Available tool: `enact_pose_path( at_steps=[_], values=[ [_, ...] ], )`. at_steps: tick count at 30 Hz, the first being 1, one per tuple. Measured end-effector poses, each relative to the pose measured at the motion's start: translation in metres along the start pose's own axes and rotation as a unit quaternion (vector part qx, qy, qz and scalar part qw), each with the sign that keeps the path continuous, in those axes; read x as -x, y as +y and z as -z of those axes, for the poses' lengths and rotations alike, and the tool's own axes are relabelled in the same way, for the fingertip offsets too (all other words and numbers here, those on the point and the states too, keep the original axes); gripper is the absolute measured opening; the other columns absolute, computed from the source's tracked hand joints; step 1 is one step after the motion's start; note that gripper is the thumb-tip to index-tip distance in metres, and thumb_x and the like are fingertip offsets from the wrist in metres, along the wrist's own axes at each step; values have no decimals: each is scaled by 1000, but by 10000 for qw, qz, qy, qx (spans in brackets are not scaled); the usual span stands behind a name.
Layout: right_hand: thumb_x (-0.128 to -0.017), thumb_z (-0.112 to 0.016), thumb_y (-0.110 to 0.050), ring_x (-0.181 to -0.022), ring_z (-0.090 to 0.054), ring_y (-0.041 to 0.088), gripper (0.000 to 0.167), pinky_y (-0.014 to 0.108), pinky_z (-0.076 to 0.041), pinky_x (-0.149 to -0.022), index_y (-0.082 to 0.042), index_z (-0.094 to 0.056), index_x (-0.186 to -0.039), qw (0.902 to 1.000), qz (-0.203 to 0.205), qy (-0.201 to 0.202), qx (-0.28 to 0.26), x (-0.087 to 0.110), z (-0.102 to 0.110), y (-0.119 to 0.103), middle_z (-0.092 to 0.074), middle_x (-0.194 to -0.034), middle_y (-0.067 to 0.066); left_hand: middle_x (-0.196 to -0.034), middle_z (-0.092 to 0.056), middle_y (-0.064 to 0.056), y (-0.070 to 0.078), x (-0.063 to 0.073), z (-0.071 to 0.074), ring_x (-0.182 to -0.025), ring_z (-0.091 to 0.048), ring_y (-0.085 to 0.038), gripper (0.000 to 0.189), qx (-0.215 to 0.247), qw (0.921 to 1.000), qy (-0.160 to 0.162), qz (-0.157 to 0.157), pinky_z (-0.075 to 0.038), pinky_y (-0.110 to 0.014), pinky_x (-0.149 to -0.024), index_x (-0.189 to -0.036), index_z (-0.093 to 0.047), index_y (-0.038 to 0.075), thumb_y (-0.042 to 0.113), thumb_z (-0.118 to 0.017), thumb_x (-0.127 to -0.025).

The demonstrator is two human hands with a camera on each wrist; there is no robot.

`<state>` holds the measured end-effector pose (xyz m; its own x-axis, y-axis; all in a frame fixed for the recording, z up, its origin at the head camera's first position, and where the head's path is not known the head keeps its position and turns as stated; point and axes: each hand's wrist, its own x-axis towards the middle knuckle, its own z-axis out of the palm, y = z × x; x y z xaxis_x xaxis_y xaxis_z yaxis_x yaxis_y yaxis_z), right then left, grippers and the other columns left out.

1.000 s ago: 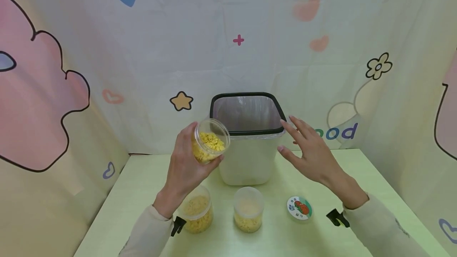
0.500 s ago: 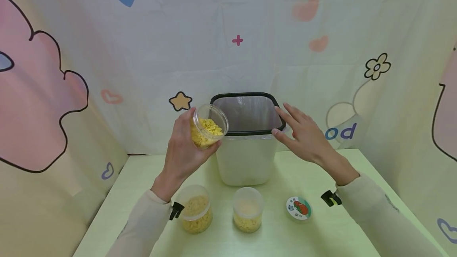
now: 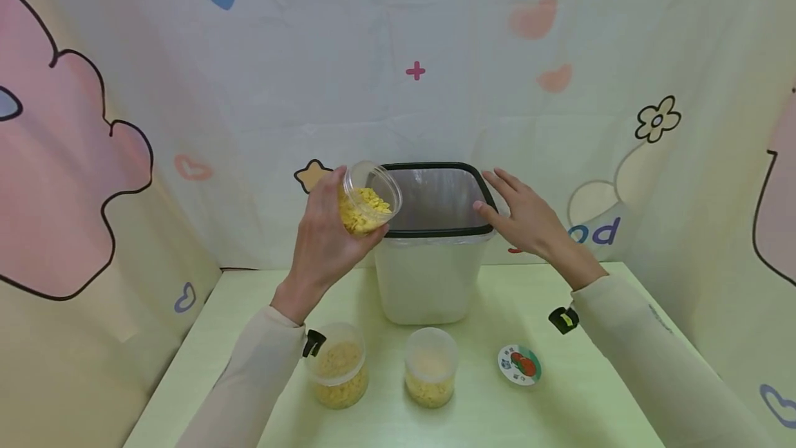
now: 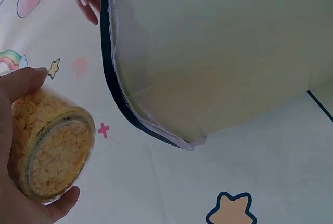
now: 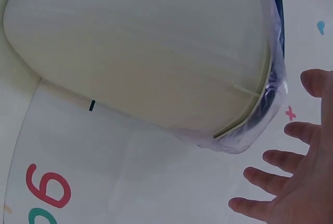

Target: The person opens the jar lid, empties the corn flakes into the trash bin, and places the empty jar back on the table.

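Observation:
My left hand (image 3: 320,240) grips a clear plastic jar (image 3: 371,202) of yellow flakes, tilted with its open mouth facing right. In the head view the jar overlaps the left side of a white bin (image 3: 425,278) with a black rim and a clear liner. From the left wrist, the jar's flake-filled base (image 4: 60,154) shows apart from the bin wall (image 4: 208,52). My right hand (image 3: 525,216) is raised by the bin's right rim, holding nothing. Its spread, straight fingers appear in the right wrist view, beside the lined rim (image 5: 270,94).
Two lidded tubs, a wider one (image 3: 338,368) and a narrower one (image 3: 431,372), stand on the pale green table (image 3: 479,420) before the bin, both partly filled with yellowish bits. A round lid (image 3: 519,365) with a tomato picture lies right of them. A patterned curtain (image 3: 280,88) hangs behind.
The left hand has lifted the jar upward, to the bin's rim level in the head view. The right hand has also risen along the bin's right side. The tubs and lid stay put.

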<state>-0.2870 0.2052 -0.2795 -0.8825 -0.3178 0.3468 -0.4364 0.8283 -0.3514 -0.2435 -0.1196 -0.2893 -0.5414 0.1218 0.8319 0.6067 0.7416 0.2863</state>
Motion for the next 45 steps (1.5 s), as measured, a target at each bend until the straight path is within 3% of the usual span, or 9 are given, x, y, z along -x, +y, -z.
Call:
enact_pose_path(
  at_steps=[1, 11, 18, 27, 35, 41, 45],
  values=[
    [-100, -43, -54, -148, -23, 43, 70, 64, -26, -114, -19, -23, -157, 10000, -16, -16, 4, -3, 0, 1, -19, -164, 13, -136, -51, -16, -1, -1, -1, -123, -51, -33, 97, 4, 10000, -3, 6, -53, -50, -97, -144, -36, 3, 36, -87, -68],
    [-101, -44, -47, -143, -31, 45, 67, 63, -27, -114, -13, -27, -156, 9995, -247, -81, -162, -24, -6, 11, -30, -158, 21, -137, -50, -16, -3, -12, -9, -124, -51, -31, 97, 54, 10000, -55, 30, -53, -50, -95, -144, -35, 4, 37, -86, -69],
    [-102, -43, -44, -132, -48, 44, 64, 60, -41, -106, -11, -28, -155, 9982, -480, -167, -333, -30, -10, 15, -38, -154, 22, -137, -50, -17, -5, -17, -10, -124, -51, -32, 97, 63, 9999, -85, 20, -52, -50, -97, -144, -35, 4, 36, -86, -69],
    [-102, -45, -32, -120, -60, 40, 58, 55, -50, -98, -6, -34, -152, 9968, -723, -122, -318, -36, -16, 13, -52, -142, 25, -136, -51, -16, -8, -25, -13, -121, -53, -31, 96, -43, 9999, -121, 23, -54, -49, -95, -144, -35, 4, 37, -85, -70],
    [-100, -42, -23, -119, -59, 42, 51, 53, -51, -94, -2, -42, -147, 9955, -889, -159, -290, -34, -19, 11, -59, -134, 25, -133, -52, -16, -6, -32, -14, -120, -53, -31, 96, -140, 9997, -202, -14, -53, -47, -96, -144, -35, 5, 38, -86, -69],
    [-100, -39, -21, -103, -62, 36, 50, 42, -51, -78, -1, -43, -146, 9953, -938, -142, -218, -34, -21, 10, -62, -130, 24, -135, -51, -16, -7, -37, -13, -121, -52, -33, 96, -223, 9993, -285, -32, -52, -48, -98, -144, -34, 5, 38, -85, -71],
    [-100, -39, -19, -100, -62, 35, 49, 43, -51, -79, 0, -44, -145, 9955, -918, -121, -193, -33, -20, 10, -62, -129, 25, -137, -51, -16, -7, -41, -15, -122, -51, -33, 96, -241, 9990, -367, -19, -51, -48, -99, -145, -34, 5, 39, -85, -71]
  ],
)
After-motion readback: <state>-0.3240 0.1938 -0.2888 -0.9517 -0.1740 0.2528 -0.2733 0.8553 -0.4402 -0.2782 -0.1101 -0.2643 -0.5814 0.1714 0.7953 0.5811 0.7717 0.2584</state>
